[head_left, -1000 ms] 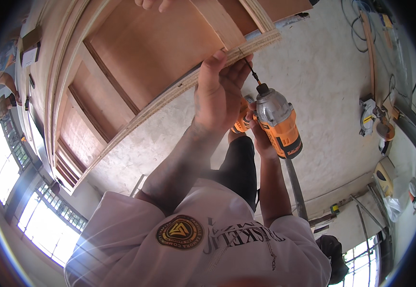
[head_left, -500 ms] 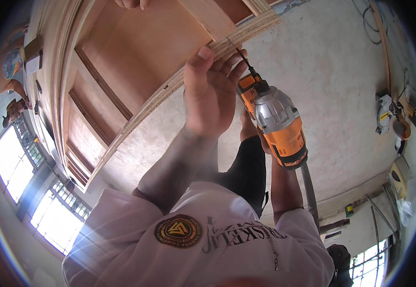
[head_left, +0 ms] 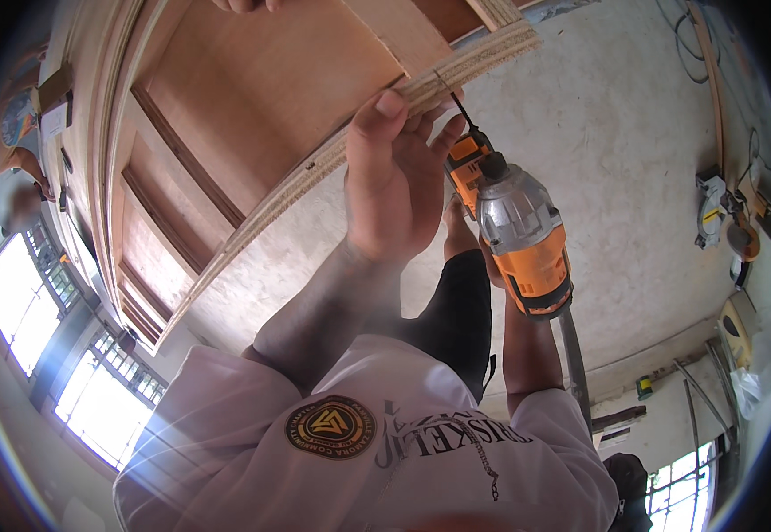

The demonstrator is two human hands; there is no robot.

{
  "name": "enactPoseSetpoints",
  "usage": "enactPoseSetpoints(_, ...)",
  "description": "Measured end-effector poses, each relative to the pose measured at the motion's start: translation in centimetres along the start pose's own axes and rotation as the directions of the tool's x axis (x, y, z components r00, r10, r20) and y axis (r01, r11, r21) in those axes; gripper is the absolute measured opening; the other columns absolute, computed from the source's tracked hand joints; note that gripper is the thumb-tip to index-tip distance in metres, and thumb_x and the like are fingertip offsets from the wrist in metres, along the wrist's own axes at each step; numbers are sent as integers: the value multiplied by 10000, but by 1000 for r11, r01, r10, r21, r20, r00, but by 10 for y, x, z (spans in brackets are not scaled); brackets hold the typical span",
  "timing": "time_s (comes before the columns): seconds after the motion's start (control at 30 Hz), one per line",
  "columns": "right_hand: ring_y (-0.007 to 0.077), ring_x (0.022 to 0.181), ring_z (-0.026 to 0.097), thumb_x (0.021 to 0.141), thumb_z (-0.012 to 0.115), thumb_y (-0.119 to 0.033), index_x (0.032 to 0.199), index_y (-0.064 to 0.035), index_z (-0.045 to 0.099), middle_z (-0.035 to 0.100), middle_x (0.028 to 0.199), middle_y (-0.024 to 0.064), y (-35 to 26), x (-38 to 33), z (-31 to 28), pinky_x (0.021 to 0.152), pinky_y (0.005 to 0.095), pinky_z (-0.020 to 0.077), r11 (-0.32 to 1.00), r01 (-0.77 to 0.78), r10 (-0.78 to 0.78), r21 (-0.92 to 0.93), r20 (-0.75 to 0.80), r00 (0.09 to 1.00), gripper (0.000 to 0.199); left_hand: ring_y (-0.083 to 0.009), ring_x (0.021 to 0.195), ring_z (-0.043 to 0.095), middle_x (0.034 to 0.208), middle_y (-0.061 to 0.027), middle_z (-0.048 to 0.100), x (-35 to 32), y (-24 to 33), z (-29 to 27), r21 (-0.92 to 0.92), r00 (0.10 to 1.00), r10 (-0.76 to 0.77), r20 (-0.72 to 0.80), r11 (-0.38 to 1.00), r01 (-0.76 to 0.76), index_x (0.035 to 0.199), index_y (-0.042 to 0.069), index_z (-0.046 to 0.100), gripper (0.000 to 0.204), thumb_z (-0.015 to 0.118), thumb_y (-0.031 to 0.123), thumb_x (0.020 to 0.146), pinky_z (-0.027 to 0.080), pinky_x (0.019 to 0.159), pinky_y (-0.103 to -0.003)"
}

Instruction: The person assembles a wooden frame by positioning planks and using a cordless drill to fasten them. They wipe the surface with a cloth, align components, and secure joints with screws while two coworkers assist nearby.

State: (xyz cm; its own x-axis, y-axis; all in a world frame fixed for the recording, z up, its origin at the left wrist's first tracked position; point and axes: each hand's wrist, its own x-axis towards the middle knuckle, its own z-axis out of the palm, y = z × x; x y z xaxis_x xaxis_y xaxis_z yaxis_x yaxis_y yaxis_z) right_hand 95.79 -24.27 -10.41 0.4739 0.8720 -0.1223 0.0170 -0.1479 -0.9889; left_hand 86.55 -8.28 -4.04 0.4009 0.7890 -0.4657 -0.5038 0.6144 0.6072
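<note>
A long wooden frame with thin panel inserts [head_left: 261,80] spans the upper left, its layered edge [head_left: 483,66] running diagonally. My left hand [head_left: 394,182] grips this edge, thumb on the near face and fingers behind it. My right hand [head_left: 494,269], mostly hidden, holds an orange and grey cordless driver [head_left: 525,239]. A long thin bit [head_left: 462,108] points from the driver up to the frame's edge, close to my left fingertips. Whether its tip touches the wood or has entered it, I cannot tell.
Another person's fingers [head_left: 245,4] rest on the frame at the top. A person [head_left: 22,160] is at the far left. A power saw [head_left: 740,235] lies on the right, near cables and a tape measure [head_left: 644,387]. Barred windows [head_left: 22,288] stand lower left.
The frame edge and my left hand have shifted slightly right. The driver and its bit have moved a little right and down with them. My grip on both looks the same.
</note>
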Motion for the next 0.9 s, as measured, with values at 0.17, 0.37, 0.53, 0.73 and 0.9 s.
enactPoseSetpoints(0.17,229,1101,680,886,751,-196,1312,-40,598,691,1214,109,1,-1,0,924,358,558,1000,-23,23,14,-13,1000,479,-201,1249,544,1261,-55,678,0,-1,0,-31,1000,10,-18,999,-10,1259,106,635,490,525,494,982,375,1073,-484)
enactPoseSetpoints(0.37,229,1094,680,878,757,-203,1305,-41,598,692,1206,106,2,0,0,921,358,559,998,-42,44,36,-29,999,483,-191,1251,545,1264,-33,679,0,0,1,11,1000,9,-7,1000,-9,1295,110,619,512,530,500,975,377,1074,-491)
enactPoseSetpoints(0.53,228,1087,681,872,762,-208,1299,-41,599,693,1200,104,2,4,1,918,358,560,997,-56,58,54,-36,998,487,-201,1263,550,1264,-37,678,0,0,3,-1,998,-4,-65,1000,4,1323,113,605,525,527,499,976,377,1091,-507)
enactPoseSetpoints(0.73,228,1080,681,864,768,-215,1292,-42,599,694,1192,102,1,9,1,915,358,562,995,-78,81,67,-39,996,491,-205,1277,549,1261,-34,678,-1,-1,5,17,999,35,-39,999,-34,1326,110,605,518,535,489,979,392,1089,-503)
enactPoseSetpoints(0.9,227,1073,682,858,773,-221,1286,-43,600,695,1185,100,-1,11,2,912,358,563,992,-95,99,84,-40,994,495,-207,1283,542,1280,-40,672,0,-3,1,-14,999,44,19,999,-44,1339,106,599,526,544,488,981,393,1085,-499)
